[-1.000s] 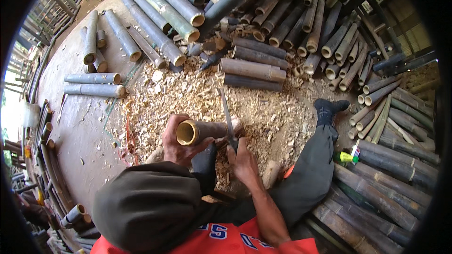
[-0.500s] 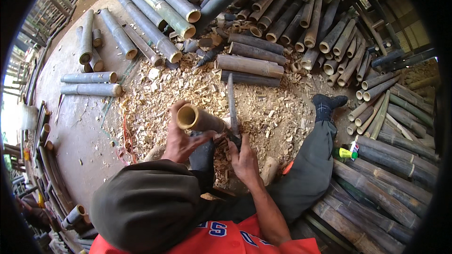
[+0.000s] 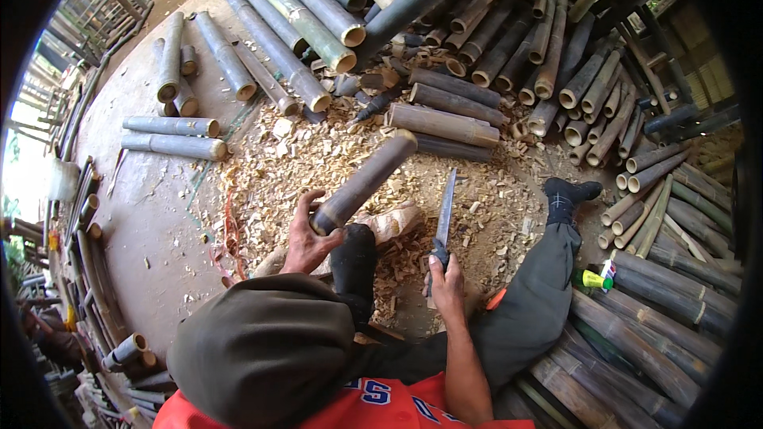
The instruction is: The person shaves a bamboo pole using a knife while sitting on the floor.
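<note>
My left hand (image 3: 308,237) is closed round the near end of a short dark bamboo tube (image 3: 364,183). The tube slants away to the upper right, with a pale cut rim at its far end. In my right hand (image 3: 447,280) is a long knife (image 3: 447,210), gripped by its dark wrapped handle. Its blade points away from me, apart from the tube. Between my hands a pale, chipped wooden block (image 3: 393,222) lies on the ground beside my left boot (image 3: 354,266).
Wood chips (image 3: 294,163) cover the ground ahead. Short bamboo tubes (image 3: 445,123) lie beyond them, with long poles (image 3: 294,16) at the back. Bamboo stacks (image 3: 660,310) line the right, near a yellow-green bottle (image 3: 596,278). My right leg (image 3: 532,294) stretches out to the right.
The bamboo tube has swung so that its far end points up and right, instead of its open end facing me. My right hand has moved right and nearer, taking the knife away from the tube.
</note>
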A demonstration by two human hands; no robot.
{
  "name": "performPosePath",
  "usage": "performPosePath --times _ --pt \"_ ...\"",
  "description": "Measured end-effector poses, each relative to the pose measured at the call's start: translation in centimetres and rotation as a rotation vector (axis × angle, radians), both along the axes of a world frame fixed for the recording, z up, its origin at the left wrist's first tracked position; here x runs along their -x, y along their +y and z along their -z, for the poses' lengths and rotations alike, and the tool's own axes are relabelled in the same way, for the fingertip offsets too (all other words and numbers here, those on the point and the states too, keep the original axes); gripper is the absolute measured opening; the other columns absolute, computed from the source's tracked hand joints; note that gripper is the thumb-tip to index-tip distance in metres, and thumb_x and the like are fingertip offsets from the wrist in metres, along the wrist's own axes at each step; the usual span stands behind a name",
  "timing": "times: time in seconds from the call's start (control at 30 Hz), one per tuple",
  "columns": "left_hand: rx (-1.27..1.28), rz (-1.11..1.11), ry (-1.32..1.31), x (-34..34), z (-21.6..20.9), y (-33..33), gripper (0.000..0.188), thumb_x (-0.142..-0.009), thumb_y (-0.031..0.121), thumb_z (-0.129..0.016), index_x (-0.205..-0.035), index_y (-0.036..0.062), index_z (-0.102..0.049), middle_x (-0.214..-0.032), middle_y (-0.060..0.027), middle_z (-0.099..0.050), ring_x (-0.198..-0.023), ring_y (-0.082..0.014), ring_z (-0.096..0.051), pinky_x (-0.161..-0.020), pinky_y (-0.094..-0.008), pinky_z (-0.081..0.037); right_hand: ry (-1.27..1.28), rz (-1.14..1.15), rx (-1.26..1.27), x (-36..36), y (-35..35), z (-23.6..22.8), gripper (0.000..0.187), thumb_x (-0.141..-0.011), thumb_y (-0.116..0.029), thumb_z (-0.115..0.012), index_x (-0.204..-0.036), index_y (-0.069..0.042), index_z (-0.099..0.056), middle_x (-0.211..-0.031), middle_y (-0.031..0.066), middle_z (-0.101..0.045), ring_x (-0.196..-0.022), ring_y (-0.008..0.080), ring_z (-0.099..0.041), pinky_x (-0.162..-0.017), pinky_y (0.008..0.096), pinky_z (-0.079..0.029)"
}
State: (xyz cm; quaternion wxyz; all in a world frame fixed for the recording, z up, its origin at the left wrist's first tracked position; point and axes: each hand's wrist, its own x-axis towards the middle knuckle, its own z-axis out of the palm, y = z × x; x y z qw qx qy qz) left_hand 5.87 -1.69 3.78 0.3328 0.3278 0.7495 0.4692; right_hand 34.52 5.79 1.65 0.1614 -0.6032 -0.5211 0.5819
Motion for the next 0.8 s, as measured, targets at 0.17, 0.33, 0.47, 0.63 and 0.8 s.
performPosePath --times 0.17,0.33,0.47,0.63,0.8 --pt "0.063 -0.099 -0.375 1.1 3.1 -0.7 0.052 -0.087 0.026 -0.076 -0.127 0.0003 -0.055 -0.097 -0.0140 -0.068 -0.082 -0.0205 -0.070 -0.073 -0.0358 -0.061 0.052 -0.038 0.046 0.3 0.2 1.2 0.029 -0.105 -0.031 -0.057 -0.102 -0.003 -0.051 -0.067 0.0060 -0.057 -0.048 0.0179 -0.058 -0.046 0.0343 -0.048" --pt "0.174 -0.118 -1.120 0.9 5.0 -1.3 0.056 -0.100 0.051 -0.057 -0.127 0.0022 -0.058 -0.097 -0.0131 -0.071 -0.080 -0.0217 -0.071 -0.071 -0.0363 -0.059 0.032 -0.060 0.084 0.0 -0.3 1.8 0.030 -0.105 -0.033 -0.057 -0.104 -0.004 -0.051 -0.068 0.0063 -0.058 -0.049 0.0176 -0.058 -0.047 0.0343 -0.049" --pt "-0.012 0.020 -1.398 -0.5 6.5 -2.6 0.057 -0.099 0.047 -0.061 -0.133 0.0013 -0.056 -0.110 -0.0146 -0.071 -0.095 -0.0226 -0.072 -0.087 -0.0381 -0.059 0.018 -0.069 0.092 -0.1 -0.2 2.3 0.031 -0.105 -0.035 -0.057 -0.104 -0.005 -0.051 -0.068 0.0064 -0.058 -0.049 0.0175 -0.058 -0.047 0.0345 -0.049" --pt "-0.296 -0.086 -1.245 -1.7 6.1 -2.2 0.060 -0.094 0.026 -0.074 -0.140 -0.0013 -0.048 -0.124 -0.0162 -0.066 -0.103 -0.0256 -0.070 -0.095 -0.0391 -0.059 0.001 -0.055 0.099 0.6 -0.2 2.2 0.030 -0.104 -0.031 -0.060 -0.101 -0.002 -0.052 -0.066 0.0063 -0.056 -0.048 0.0174 -0.057 -0.045 0.0345 -0.048" --pt "-0.398 -0.486 -0.883 4.4 8.1 4.5 0.039 -0.095 0.010 -0.072 -0.124 -0.0084 -0.054 -0.104 -0.0161 -0.069 -0.091 -0.0259 -0.072 -0.085 -0.0385 -0.064 0.004 -0.062 0.074 0.4 -0.1 1.8 0.028 -0.104 -0.029 -0.060 -0.102 -0.002 -0.054 -0.066 0.0053 -0.056 -0.048 0.0168 -0.057 -0.045 0.0340 -0.048"
